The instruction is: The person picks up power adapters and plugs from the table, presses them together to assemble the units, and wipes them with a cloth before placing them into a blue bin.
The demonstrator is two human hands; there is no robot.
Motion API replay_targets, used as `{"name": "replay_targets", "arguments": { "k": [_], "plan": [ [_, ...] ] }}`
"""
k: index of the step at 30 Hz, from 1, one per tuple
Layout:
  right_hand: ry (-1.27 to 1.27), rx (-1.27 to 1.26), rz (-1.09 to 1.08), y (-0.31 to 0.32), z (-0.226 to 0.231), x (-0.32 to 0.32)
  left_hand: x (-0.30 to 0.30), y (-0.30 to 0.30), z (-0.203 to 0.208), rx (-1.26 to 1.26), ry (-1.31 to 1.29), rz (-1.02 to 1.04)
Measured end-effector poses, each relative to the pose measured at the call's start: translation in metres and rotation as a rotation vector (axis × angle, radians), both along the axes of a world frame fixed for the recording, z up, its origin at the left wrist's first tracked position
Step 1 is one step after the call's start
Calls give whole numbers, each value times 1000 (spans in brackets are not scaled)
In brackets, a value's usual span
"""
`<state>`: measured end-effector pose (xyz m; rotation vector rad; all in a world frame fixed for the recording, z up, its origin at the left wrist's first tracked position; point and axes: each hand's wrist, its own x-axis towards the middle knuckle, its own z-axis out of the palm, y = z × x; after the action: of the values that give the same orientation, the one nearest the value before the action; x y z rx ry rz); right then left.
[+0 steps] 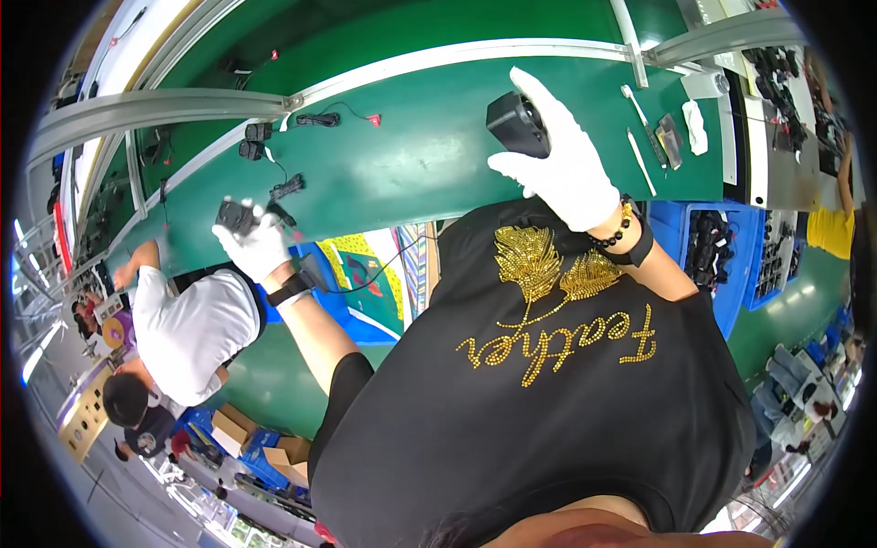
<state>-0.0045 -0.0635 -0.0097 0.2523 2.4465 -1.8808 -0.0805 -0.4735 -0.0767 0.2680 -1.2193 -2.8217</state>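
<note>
My right hand (571,178), in a white glove, is raised over the green bench (402,137). Its thumb and fingers close around a boxy black power adapter (513,126). Further left, my left hand (258,248), also gloved in white, grips another black power adapter (236,216) above the bench's near edge. Just beyond it lies a bundled black cable (287,186). Two more black adapters (254,140) rest behind that, beside a coiled black cord (318,120) with a red tag (374,120) at its end.
A toothbrush (637,105), a white stick (640,161), a small clear bag (670,142) and a white cloth (695,128) lie at the bench's right. Blue bins (728,301) holding black parts stand below. A metal frame (457,51) crosses the back. A person in white (196,333) works at left.
</note>
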Motion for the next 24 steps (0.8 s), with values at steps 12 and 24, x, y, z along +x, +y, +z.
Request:
{"name": "replay_targets", "arguments": {
  "k": [12,24],
  "plan": [
    [-50,-791,-85,37,-21,9,43,264,36,755,-235,-533],
    [96,-735,-275,79,-8,40,47,319,52,642,-320,-901]
  ]
}}
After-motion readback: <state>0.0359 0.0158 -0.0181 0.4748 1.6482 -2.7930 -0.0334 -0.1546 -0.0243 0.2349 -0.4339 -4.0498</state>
